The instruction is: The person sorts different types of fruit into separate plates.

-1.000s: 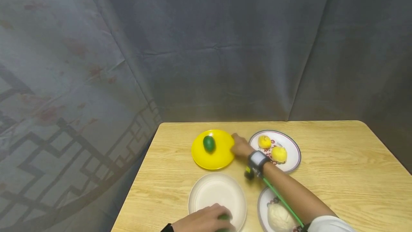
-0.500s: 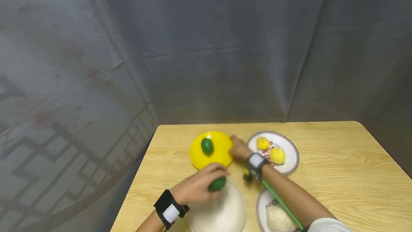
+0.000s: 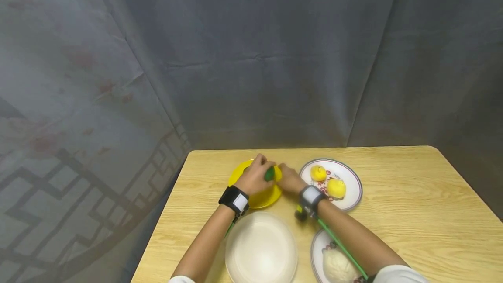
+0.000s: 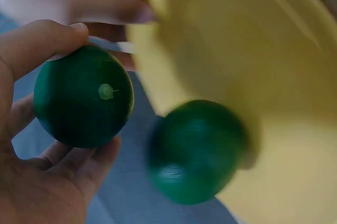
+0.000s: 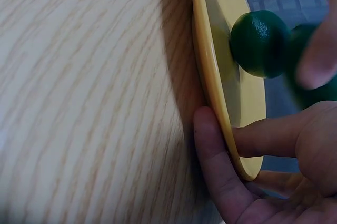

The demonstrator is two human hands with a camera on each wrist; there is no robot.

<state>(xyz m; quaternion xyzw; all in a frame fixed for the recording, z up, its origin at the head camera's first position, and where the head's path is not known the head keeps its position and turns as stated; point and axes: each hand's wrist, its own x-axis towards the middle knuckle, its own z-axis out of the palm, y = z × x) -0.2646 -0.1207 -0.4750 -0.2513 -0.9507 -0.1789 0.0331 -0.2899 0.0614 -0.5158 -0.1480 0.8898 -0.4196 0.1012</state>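
Observation:
My left hand point(image 3: 254, 178) grips a dark green lime point(image 4: 84, 97) over the yellow plate point(image 3: 267, 199), thumb on one side and fingers on the other. A second lime point(image 4: 197, 153) rests on that plate; in the head view the left hand mostly covers it. At the plate's right edge, my right hand point(image 3: 291, 180) pinches the rim, with the thumb and a finger on opposite faces, as the right wrist view shows. Both limes point(image 5: 258, 44) appear close together there, and the held one is blurred.
Nearer the person is a cream plate point(image 3: 261, 248) with nothing on it. To the right, a patterned white plate point(image 3: 353, 187) bears two yellow fruits point(image 3: 336, 188). A pale round item point(image 3: 338, 265) sits on another patterned plate point(image 3: 317, 254), partly behind the right forearm.
My left hand has lifted the lime from the cream plate and carried it forward over the yellow plate. The right hand has stayed at the yellow rim.

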